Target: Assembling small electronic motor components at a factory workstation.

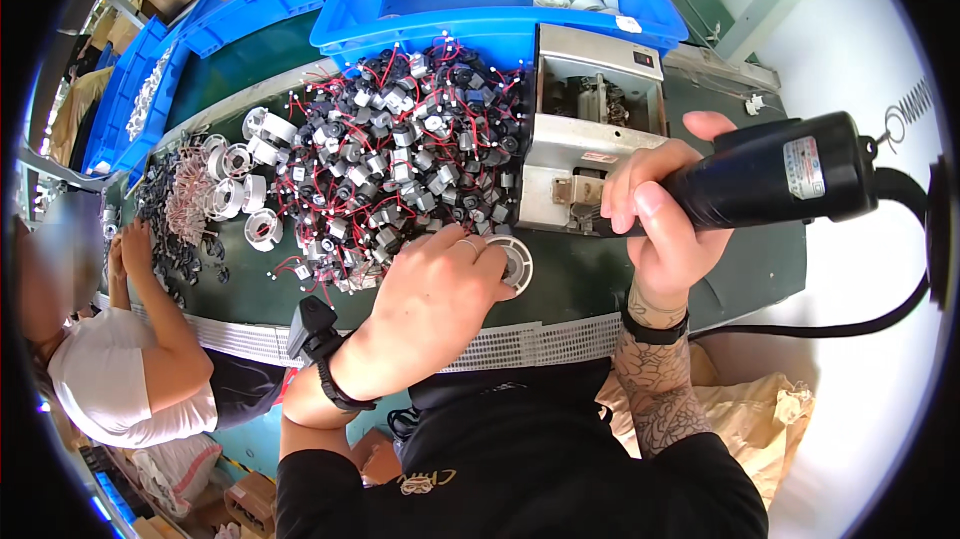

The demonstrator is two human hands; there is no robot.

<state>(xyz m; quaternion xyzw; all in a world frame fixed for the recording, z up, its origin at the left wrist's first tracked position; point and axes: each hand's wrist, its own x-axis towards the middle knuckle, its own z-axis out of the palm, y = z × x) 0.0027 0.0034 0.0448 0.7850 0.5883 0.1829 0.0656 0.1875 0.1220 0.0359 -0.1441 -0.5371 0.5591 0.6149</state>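
My left hand (pixel 430 294) is closed on a white round plastic housing (pixel 519 267) low over the green work surface, its fingers covering the housing's left part. In my right hand (pixel 668 239) is a black electric screwdriver (pixel 765 179), lying nearly level, its tip end pointing left. A metal screw feeder (pixel 590 134) stands just beyond that hand, and the tool's tip is close to its front plate. Left of the feeder, a large heap of small motors (pixel 400 154) with red wires reaches to my left fingers.
Several white round housings (pixel 245 174) lie left of the heap, beside dark small parts (pixel 160 189). A blue bin (pixel 350 34) with white parts stands behind. A co-worker (pixel 120 369) sits at left. The screwdriver's cable (pixel 850 324) loops at right below a hanging spring (pixel 912 104).
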